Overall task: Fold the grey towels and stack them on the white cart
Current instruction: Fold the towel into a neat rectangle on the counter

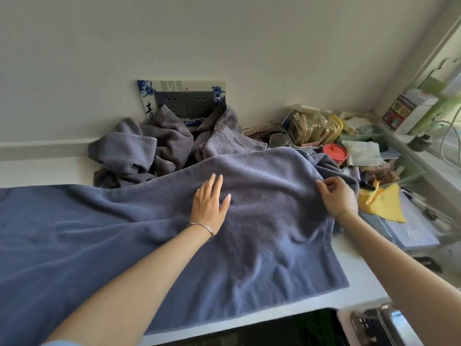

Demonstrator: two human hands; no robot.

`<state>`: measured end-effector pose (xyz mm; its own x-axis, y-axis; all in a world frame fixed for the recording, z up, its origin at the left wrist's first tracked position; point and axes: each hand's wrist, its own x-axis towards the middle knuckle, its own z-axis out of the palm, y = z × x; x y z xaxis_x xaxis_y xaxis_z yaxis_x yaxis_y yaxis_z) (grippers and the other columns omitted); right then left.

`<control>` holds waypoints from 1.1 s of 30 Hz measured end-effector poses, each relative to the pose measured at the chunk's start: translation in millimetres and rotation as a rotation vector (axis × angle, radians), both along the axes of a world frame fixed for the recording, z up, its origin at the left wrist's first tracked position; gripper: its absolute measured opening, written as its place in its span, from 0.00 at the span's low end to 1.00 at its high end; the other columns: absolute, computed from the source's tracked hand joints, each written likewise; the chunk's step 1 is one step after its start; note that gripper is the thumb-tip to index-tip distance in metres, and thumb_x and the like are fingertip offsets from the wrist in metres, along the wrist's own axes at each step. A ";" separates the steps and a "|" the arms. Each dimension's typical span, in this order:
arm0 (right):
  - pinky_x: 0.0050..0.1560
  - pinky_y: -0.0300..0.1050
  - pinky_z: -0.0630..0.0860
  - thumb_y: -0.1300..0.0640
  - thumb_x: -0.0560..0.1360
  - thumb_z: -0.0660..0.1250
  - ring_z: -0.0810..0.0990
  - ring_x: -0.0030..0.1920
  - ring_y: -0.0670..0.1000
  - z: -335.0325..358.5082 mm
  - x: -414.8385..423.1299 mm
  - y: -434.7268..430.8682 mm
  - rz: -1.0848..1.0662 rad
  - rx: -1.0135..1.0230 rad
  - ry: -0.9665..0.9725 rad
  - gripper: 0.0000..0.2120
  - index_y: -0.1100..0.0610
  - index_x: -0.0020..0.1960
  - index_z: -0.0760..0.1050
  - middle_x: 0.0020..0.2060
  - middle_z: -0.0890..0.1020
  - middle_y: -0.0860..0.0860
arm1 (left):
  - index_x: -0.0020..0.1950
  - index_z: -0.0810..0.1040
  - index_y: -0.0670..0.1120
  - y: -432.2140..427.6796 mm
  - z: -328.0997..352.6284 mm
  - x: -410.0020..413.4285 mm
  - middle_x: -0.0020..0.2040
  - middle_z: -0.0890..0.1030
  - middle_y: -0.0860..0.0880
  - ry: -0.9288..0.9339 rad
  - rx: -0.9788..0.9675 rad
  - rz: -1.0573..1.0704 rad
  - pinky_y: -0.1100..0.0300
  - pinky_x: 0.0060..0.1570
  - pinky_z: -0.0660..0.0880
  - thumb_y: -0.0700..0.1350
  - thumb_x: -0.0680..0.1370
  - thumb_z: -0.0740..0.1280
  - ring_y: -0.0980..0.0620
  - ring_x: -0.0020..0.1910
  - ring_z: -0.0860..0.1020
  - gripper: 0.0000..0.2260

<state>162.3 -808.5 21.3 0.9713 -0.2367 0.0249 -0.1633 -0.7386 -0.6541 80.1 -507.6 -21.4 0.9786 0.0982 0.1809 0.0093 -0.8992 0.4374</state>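
A large grey-blue towel (139,236) lies spread across the white table (359,293), running from the left edge of the view to the cluttered right side, its near hem parallel to the table's front edge and its surface rippled with soft creases. The left hand (209,208) rests flat on the middle of the towel, palm down, fingers (215,182) straight and close together with the thumb set slightly apart; a thin bangle sits on that wrist. The right hand (336,196) is at the towel's far right corner, where its fingers (324,184) curl and pinch the edge of the cloth, lifting it a little off the surface; a fine bracelet circles that wrist. Behind the spread towel, against the wall, a heap of crumpled grey towels (139,148) sits unfolded, partly covering a wall socket panel (184,102) framed in blue-and-white pattern. To the right lies a jumble of small things: a red-lidded container (334,152), packets in a clear bag (311,126), a yellow cloth (384,203) and papers (409,228). A box (409,111) stands on the window ledge at far right. The white cart cannot be made out in this view.
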 end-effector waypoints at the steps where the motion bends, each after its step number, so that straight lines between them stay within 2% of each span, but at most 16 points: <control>1: 0.45 0.43 0.69 0.45 0.76 0.64 0.77 0.46 0.52 2.5 7.0 4.9 0.013 0.023 -0.013 0.17 0.59 0.54 0.76 0.46 0.81 0.52 | 0.76 0.56 0.45 1.1 3.4 8.6 0.76 0.57 0.43 0.007 0.014 0.005 0.49 0.72 0.56 0.62 0.74 0.40 0.43 0.73 0.60 0.35; 6: 0.51 0.42 0.70 0.45 0.75 0.66 0.78 0.55 0.55 10.1 46.3 25.4 0.056 0.167 0.012 0.21 0.61 0.59 0.76 0.52 0.81 0.55 | 0.75 0.58 0.43 11.8 23.4 54.6 0.75 0.62 0.43 -0.015 0.039 0.014 0.52 0.71 0.56 0.60 0.74 0.40 0.44 0.72 0.62 0.34; 9: 0.49 0.41 0.70 0.50 0.73 0.70 0.78 0.49 0.54 13.8 59.8 35.2 0.034 0.319 -0.066 0.17 0.60 0.56 0.76 0.48 0.80 0.57 | 0.73 0.64 0.44 19.5 32.6 75.8 0.70 0.69 0.44 -0.036 0.067 0.039 0.52 0.68 0.59 0.52 0.81 0.51 0.43 0.68 0.66 0.23; 12: 0.40 0.32 0.73 0.58 0.72 0.72 0.77 0.45 0.50 22.0 64.5 40.6 0.101 0.417 -0.163 0.09 0.55 0.51 0.76 0.45 0.80 0.55 | 0.60 0.77 0.47 31.6 39.8 87.2 0.58 0.78 0.47 -0.089 0.114 0.020 0.53 0.58 0.64 0.45 0.80 0.60 0.44 0.60 0.70 0.11; 14: 0.42 0.27 0.74 0.60 0.72 0.71 0.78 0.46 0.49 27.6 68.1 35.4 0.107 0.451 -0.251 0.08 0.54 0.50 0.76 0.45 0.80 0.53 | 0.49 0.80 0.47 38.4 46.6 91.1 0.49 0.81 0.48 -0.175 0.060 -0.019 0.53 0.52 0.65 0.44 0.78 0.64 0.44 0.54 0.73 0.05; 17: 0.54 0.42 0.77 0.58 0.72 0.72 0.80 0.51 0.51 32.6 74.9 21.6 0.045 0.488 -0.315 0.08 0.51 0.49 0.75 0.49 0.81 0.53 | 0.46 0.80 0.44 36.1 61.6 107.7 0.44 0.81 0.48 -0.288 0.033 -0.052 0.54 0.49 0.66 0.42 0.77 0.66 0.44 0.49 0.74 0.03; 19: 0.57 0.48 0.77 0.57 0.73 0.71 0.79 0.53 0.53 30.8 79.8 13.0 0.003 0.435 -0.260 0.09 0.52 0.52 0.76 0.51 0.81 0.55 | 0.48 0.80 0.44 24.7 70.7 124.6 0.45 0.82 0.47 -0.298 0.045 -0.057 0.55 0.50 0.66 0.42 0.77 0.66 0.44 0.50 0.73 0.04; 22: 0.57 0.53 0.76 0.56 0.73 0.71 0.79 0.54 0.55 21.8 83.1 6.7 -0.054 0.384 -0.186 0.12 0.54 0.55 0.75 0.53 0.81 0.56 | 0.50 0.80 0.45 8.3 68.9 145.6 0.50 0.81 0.47 -0.206 0.101 -0.038 0.55 0.51 0.64 0.43 0.78 0.64 0.45 0.54 0.72 0.06; 24: 0.56 0.49 0.75 0.56 0.73 0.70 0.79 0.54 0.54 18.4 80.8 7.2 -0.075 0.377 -0.168 0.14 0.55 0.58 0.75 0.53 0.81 0.56 | 0.52 0.79 0.47 3.4 62.5 149.7 0.53 0.80 0.48 -0.132 0.144 0.003 0.56 0.52 0.64 0.44 0.78 0.63 0.46 0.56 0.72 0.06; 26: 0.52 0.43 0.72 0.57 0.75 0.69 0.77 0.49 0.51 18.9 78.7 8.7 -0.090 0.392 -0.131 0.15 0.58 0.60 0.74 0.52 0.81 0.56 | 0.56 0.78 0.47 2.2 55.0 147.4 0.56 0.79 0.49 -0.092 0.154 0.038 0.56 0.55 0.64 0.45 0.79 0.63 0.47 0.59 0.71 0.08; 28: 0.49 0.40 0.70 0.56 0.76 0.67 0.77 0.48 0.52 19.3 75.7 8.0 -0.073 0.408 -0.084 0.15 0.60 0.61 0.73 0.51 0.81 0.59 | 0.61 0.76 0.47 -0.7 47.0 136.8 0.59 0.77 0.48 -0.144 0.125 0.045 0.54 0.59 0.64 0.48 0.80 0.60 0.46 0.61 0.70 0.12; 31: 0.51 0.43 0.71 0.53 0.76 0.67 0.77 0.51 0.54 22.5 69.0 1.5 0.010 0.350 -0.003 0.16 0.62 0.58 0.75 0.51 0.81 0.59 | 0.65 0.74 0.46 -18.5 34.0 108.8 0.63 0.76 0.46 -0.344 0.078 -0.092 0.49 0.63 0.65 0.53 0.79 0.53 0.44 0.63 0.72 0.20; 33: 0.55 0.47 0.73 0.51 0.76 0.67 0.76 0.49 0.52 23.0 64.0 -4.9 0.072 0.310 0.074 0.15 0.61 0.56 0.78 0.46 0.80 0.55 | 0.72 0.67 0.50 -35.9 20.9 87.2 0.70 0.70 0.46 -0.283 0.137 -0.198 0.45 0.70 0.56 0.59 0.79 0.50 0.44 0.70 0.66 0.24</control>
<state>226.3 -813.4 44.3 0.9822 -0.1531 -0.1087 -0.1734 -0.5172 -0.8381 167.4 -543.5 -0.4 0.8856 -0.1323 0.4453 -0.2752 -0.9216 0.2736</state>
